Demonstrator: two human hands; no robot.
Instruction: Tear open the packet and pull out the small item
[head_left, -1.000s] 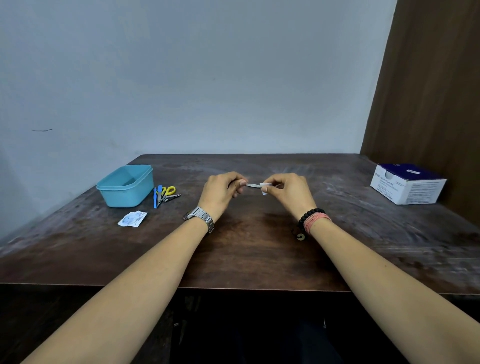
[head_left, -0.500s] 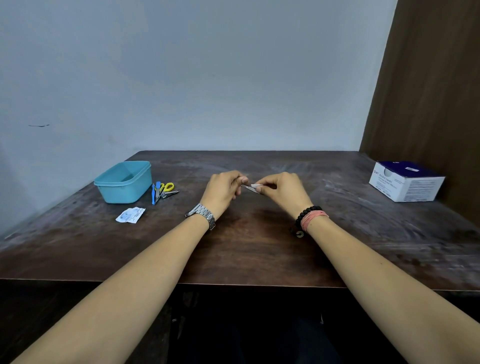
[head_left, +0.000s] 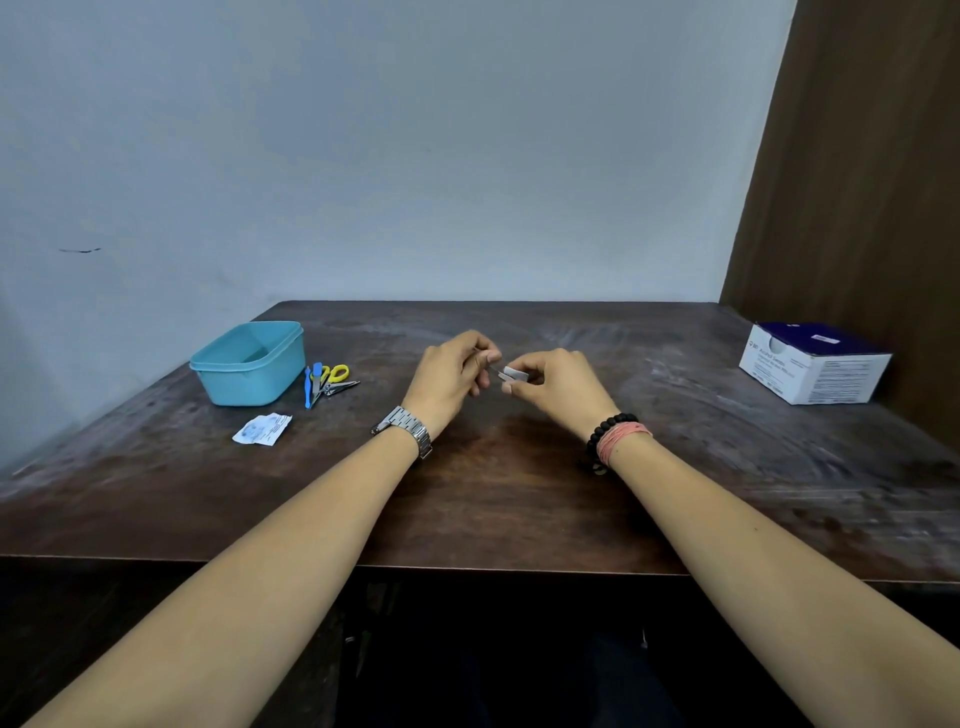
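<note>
Both my hands are raised just above the middle of the dark wooden table (head_left: 493, 499), fingertips nearly meeting. My left hand (head_left: 449, 382), with a metal watch on its wrist, pinches a thin silvery tool (head_left: 492, 367); most of the tool is hidden by my fingers. My right hand (head_left: 563, 389), with a black bead bracelet and pink bands on its wrist, pinches a small folded white pad (head_left: 514, 374) around the tool's free end.
A teal plastic tub (head_left: 249, 364) stands at the back left. Beside it lie small tools (head_left: 328, 382), blue, yellow-handled and metal. A torn white sachet (head_left: 262, 428) lies in front of them. A white and navy box (head_left: 815, 364) sits far right, against a brown panel.
My hands have come closer together. The white pad in my right hand has slid along the tool toward my left fingers, so less of the tool shows.
</note>
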